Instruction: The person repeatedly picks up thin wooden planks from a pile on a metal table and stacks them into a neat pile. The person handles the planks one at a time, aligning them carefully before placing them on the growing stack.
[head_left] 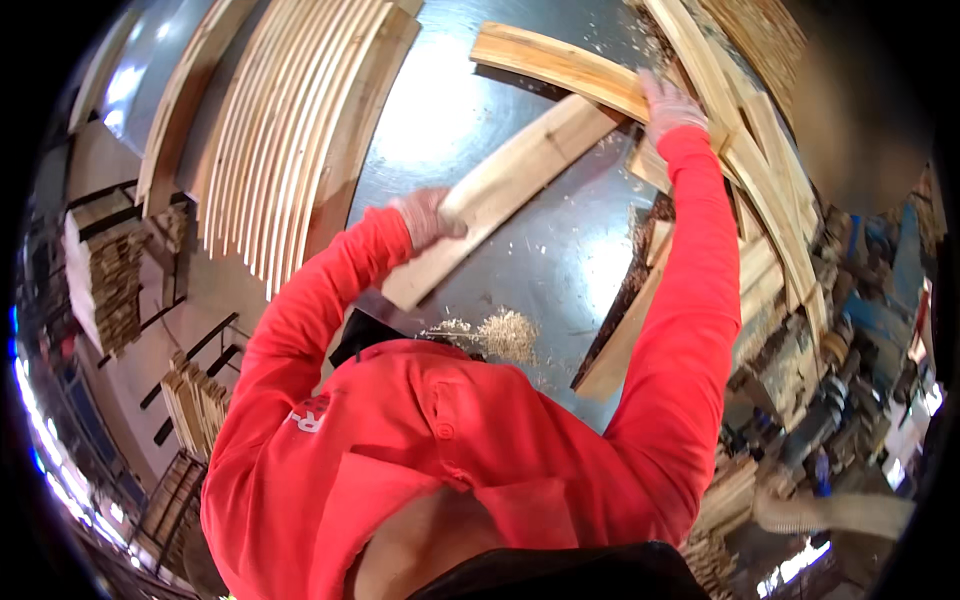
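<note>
My left hand (430, 216), in a pale glove, grips the left edge of a light wooden plank (525, 185) that lies slantwise on a shiny metal table (545, 275). Farther off and to the right, my right hand (672, 108), also gloved, is closed over the right end of a second, more yellow board (560, 62). This board crosses beyond the far end of the first plank, and the two meet or overlap near my right hand. Some of its fingers are hidden behind the board. Both arms are in red sleeves.
A row of narrow boards (290, 130) stands close together at the left. Bark-edged strips (625, 330) and piled offcuts (770, 200) crowd the right side. A small heap of shavings (508, 335) sits near my body. Stacked wood (110, 285) lies beyond the table's left edge.
</note>
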